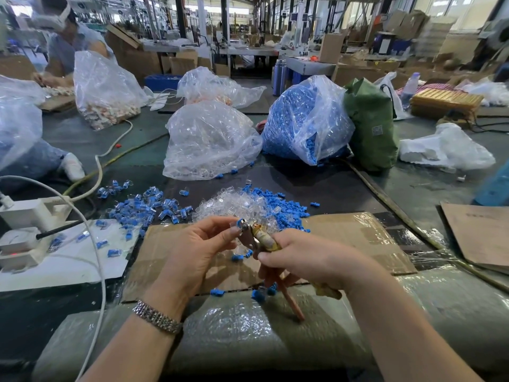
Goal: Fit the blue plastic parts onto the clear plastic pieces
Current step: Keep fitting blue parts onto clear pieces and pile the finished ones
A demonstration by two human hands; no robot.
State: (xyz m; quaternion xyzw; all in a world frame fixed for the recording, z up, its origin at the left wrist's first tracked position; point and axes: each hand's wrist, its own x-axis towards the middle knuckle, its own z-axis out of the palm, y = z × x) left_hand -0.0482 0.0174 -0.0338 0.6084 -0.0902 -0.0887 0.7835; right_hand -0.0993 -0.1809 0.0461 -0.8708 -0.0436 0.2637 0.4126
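Note:
My left hand [201, 244] pinches a small blue part [239, 222] with a clear piece at its fingertips, right at the jaws of a pair of pliers [254, 232]. My right hand [308, 256] grips the pliers' taped handles; one reddish handle [293, 301] points down. Just beyond the hands lies a heap of clear plastic pieces [234, 205], with loose blue parts [286, 210] to its right. To the left, a spread of fitted blue-and-clear pieces [143, 206] covers the table.
A flat cardboard sheet [344, 230] lies under the hands. Behind stand a bag of clear pieces [209, 142], a bag of blue parts [303, 119] and a green bag [371, 125]. A white power strip [24, 216] with cables sits left. Another person works at far left.

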